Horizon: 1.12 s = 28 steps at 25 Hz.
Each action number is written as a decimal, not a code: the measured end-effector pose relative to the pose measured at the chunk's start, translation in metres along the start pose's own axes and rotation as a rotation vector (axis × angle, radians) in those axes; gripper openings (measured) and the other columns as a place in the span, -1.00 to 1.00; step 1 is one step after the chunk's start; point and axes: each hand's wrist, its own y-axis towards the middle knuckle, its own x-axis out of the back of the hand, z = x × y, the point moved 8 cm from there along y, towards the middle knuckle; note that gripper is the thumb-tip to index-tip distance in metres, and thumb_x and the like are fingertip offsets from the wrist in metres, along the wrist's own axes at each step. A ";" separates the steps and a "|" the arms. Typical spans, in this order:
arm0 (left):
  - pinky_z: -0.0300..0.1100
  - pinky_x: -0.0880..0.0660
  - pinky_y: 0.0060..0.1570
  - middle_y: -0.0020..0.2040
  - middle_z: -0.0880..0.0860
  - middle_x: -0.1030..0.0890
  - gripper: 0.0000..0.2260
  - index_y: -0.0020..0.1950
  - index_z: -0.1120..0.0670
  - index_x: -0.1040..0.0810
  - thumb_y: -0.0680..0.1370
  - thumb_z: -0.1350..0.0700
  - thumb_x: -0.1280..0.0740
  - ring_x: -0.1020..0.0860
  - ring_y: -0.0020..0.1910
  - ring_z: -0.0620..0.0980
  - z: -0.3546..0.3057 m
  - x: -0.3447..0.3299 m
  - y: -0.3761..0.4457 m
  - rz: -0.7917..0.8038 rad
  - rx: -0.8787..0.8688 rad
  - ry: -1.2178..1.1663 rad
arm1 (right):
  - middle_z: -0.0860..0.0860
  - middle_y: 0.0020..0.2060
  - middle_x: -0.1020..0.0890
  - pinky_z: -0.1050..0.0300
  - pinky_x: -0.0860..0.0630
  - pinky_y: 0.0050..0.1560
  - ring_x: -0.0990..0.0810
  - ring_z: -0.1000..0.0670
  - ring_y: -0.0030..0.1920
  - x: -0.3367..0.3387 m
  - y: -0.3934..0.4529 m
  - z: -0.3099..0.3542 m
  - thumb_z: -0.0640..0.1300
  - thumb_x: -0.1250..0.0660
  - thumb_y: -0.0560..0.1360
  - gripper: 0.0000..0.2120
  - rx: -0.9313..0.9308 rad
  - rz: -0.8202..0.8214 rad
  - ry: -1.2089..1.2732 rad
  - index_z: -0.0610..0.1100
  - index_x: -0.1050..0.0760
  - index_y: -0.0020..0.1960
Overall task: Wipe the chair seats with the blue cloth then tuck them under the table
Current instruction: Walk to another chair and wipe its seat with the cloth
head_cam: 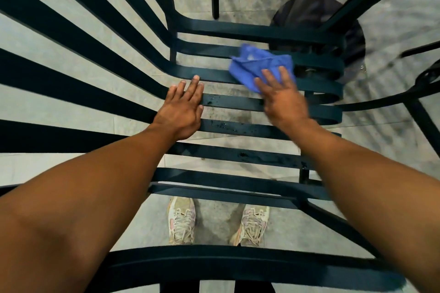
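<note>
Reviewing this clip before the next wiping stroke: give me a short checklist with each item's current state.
1. Blue cloth under right hand: ok, straight fingers press it.
2. Cloth on a seat slat: ok.
3. Left hand bracing the chair: ok, flat on the slats.
4. Seat dry: not ok, droplets show on nearer slats.
5. Shoes clear of the chair: ok, on floor beneath.
6. Room to tuck under table: cannot tell.

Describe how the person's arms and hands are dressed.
Both arms are bare as far up as the view shows: no sleeves, gloves, watch or bracelets. The left hand and right hand show no rings on the fingers, though the right hand is blurred. Nails look short and unpainted.
</note>
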 end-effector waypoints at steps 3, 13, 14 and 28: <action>0.00 0.22 0.50 0.59 0.07 0.19 -0.47 0.59 0.10 0.14 0.67 0.01 0.04 0.13 0.57 0.13 0.002 0.002 0.000 0.023 -0.014 -0.039 | -0.11 0.55 -0.15 -0.15 -0.16 0.47 -0.04 -0.27 0.53 0.013 -0.050 -0.090 -0.22 -0.17 0.58 -0.47 -0.275 0.023 0.010 -0.06 -0.18 0.53; -0.11 0.12 0.50 0.59 0.10 0.00 -0.43 0.58 0.13 -0.02 0.58 0.21 -0.10 -0.01 0.57 0.03 0.007 0.019 -0.001 0.003 -0.058 -0.421 | -0.02 0.54 -0.13 -0.25 -0.05 0.44 0.04 -0.22 0.54 -0.020 -0.020 0.128 -0.11 -0.20 0.54 -0.44 -0.087 0.095 0.092 0.06 -0.17 0.52; -0.14 0.07 0.49 0.58 0.12 -0.06 -0.45 0.57 0.13 -0.07 0.57 0.19 -0.10 -0.06 0.56 0.03 0.011 0.024 -0.002 -0.029 -0.024 -0.503 | 0.01 0.55 -0.11 -0.26 -0.02 0.43 0.08 -0.21 0.55 -0.023 -0.017 0.154 -0.07 -0.18 0.56 -0.45 -0.075 0.093 0.115 0.06 -0.14 0.53; 0.03 0.16 0.49 0.59 0.14 0.20 -0.50 0.58 0.03 -0.03 0.65 0.05 -0.07 0.11 0.56 0.23 0.000 0.015 -0.004 0.029 -0.005 -0.174 | -0.07 0.57 0.09 -0.13 -0.37 0.32 -0.05 -0.27 0.53 -0.015 -0.151 -0.066 -0.11 -0.17 0.59 -0.33 -0.147 0.581 -0.314 0.04 0.11 0.57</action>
